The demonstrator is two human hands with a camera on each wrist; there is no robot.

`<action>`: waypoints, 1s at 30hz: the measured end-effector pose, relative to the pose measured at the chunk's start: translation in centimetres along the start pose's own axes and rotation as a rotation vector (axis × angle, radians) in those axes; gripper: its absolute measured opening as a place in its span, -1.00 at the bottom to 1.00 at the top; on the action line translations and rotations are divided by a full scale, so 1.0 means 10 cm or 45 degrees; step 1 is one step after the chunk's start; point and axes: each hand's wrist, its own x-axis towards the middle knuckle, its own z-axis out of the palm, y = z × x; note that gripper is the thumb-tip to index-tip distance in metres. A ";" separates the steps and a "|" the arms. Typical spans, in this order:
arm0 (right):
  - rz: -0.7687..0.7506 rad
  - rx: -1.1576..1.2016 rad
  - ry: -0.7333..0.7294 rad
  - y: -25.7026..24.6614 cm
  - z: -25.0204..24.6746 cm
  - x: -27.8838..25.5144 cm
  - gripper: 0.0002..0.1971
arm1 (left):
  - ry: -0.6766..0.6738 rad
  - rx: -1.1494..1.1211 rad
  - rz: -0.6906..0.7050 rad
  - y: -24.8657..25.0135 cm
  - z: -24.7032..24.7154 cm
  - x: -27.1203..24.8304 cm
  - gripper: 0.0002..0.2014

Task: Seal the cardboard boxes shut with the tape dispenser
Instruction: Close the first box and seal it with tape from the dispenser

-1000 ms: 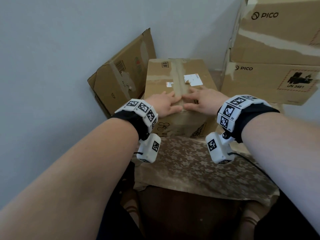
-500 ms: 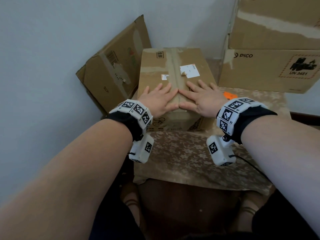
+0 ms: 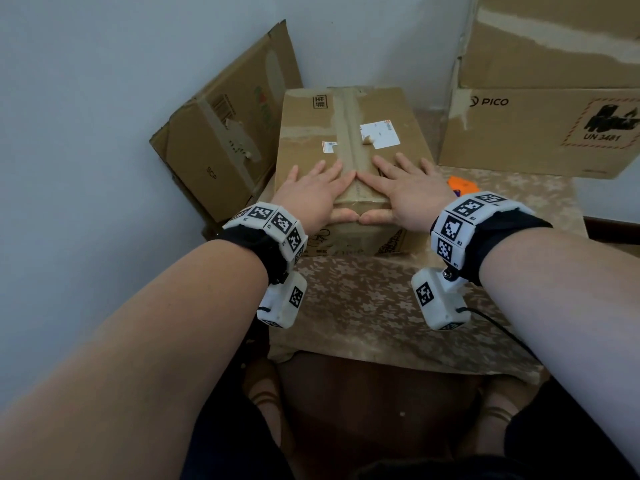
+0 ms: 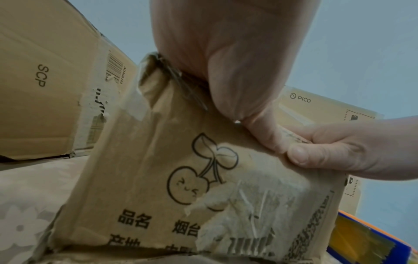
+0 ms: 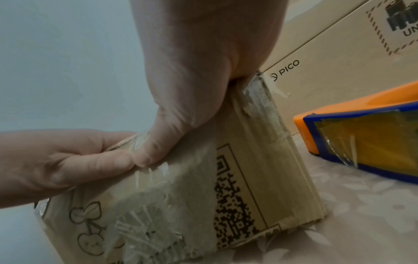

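A taped cardboard box [image 3: 349, 133] lies on the table, with a brown tape strip along its top seam. My left hand [image 3: 311, 192] and right hand [image 3: 405, 185] lie flat on the near end of its top, either side of the seam, index fingertips touching. Both thumbs reach over the front edge and press the tape end onto the front face [image 4: 181, 169], near a cherry print. In the wrist views the left thumb [image 5: 101, 160] and right thumb [image 4: 316, 151] meet there. The orange and blue tape dispenser [image 5: 361, 139] lies right of the box, held by neither hand.
A worn box marked SCP [image 3: 221, 133] leans against the wall on the left. Stacked PICO boxes [image 3: 536, 133] stand at the back right. The table wears a floral cloth [image 3: 363, 306], whose front edge is near my body.
Both hands have slid back along the seam towards the box's near end. The fingers have spread flat, and the thumbs now reach over the front edge.
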 end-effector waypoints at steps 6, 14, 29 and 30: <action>-0.012 0.001 -0.014 0.02 0.01 0.01 -0.10 | -0.044 -0.013 0.038 -0.03 -0.03 0.00 -0.09; 0.003 0.095 0.008 0.03 0.01 0.00 -0.27 | 0.022 -0.044 0.109 -0.12 -0.03 0.01 -0.31; 0.089 0.048 -0.098 -0.07 -0.05 0.03 -0.23 | -0.058 -0.119 0.089 -0.19 -0.14 -0.12 -0.30; 0.101 0.051 -0.084 -0.09 -0.05 0.03 -0.22 | -0.052 -0.128 0.045 -0.22 -0.16 -0.14 -0.34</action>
